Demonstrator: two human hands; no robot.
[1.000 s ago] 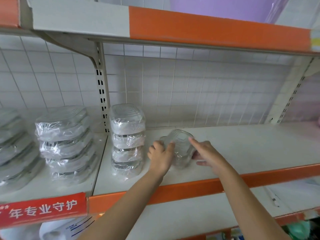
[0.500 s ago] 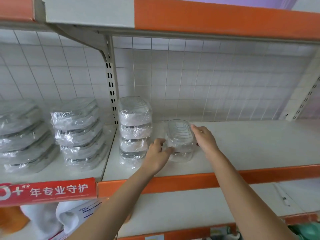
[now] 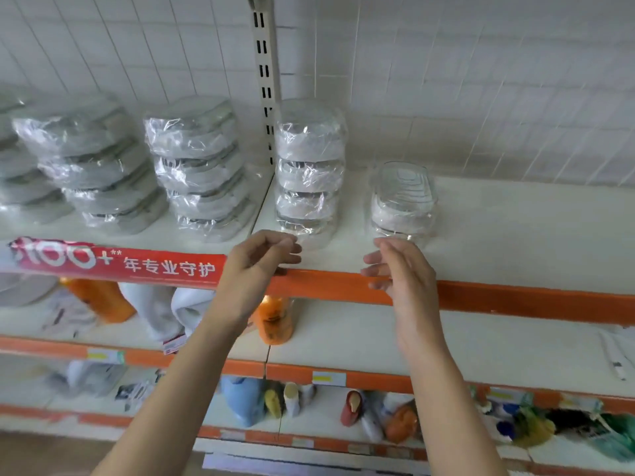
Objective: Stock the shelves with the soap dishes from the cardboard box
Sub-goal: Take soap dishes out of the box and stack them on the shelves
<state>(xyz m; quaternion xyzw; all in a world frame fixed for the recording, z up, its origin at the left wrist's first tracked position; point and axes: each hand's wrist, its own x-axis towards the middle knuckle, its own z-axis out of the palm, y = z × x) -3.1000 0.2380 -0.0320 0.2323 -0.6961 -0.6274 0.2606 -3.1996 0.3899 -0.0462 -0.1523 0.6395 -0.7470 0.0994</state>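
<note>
Far left, partly cut off by the frame edge, a stack of wrapped soap dishes (image 3: 24, 180) sits on the white shelf (image 3: 515, 242). Next right, a stack of four wrapped dishes (image 3: 92, 170) leans a bit, then another four-high stack (image 3: 202, 166) just beside it. Red banner with white Chinese text (image 3: 117, 262) is stuck on the shelf's front lip under these stacks. Slotted upright post (image 3: 266, 80) stands behind, between the second and third bays. Right of the post, a straighter four-high stack (image 3: 311, 173) stands near the front edge.

Left hand (image 3: 256, 266) hovers at the orange shelf edge (image 3: 515, 300), in front of that stack, fingers loosely curled, holding nothing, not touching a dish. Right hand (image 3: 402, 273) hovers just beside it to the right, fingers relaxed and spread, empty, close below the newest short stack of clear soap dishes (image 3: 403, 201), which stands alone on the shelf, apart from the four-high stack. Contact between right fingertips and that stack can't be told; looks like a small gap.

Lower shelf: orange bottles (image 3: 275, 321), white cloth items (image 3: 171, 310). Bottom shelf: blurred mixed bottles and brushes (image 3: 360, 413). White tiled wall (image 3: 481, 80) behind.
</note>
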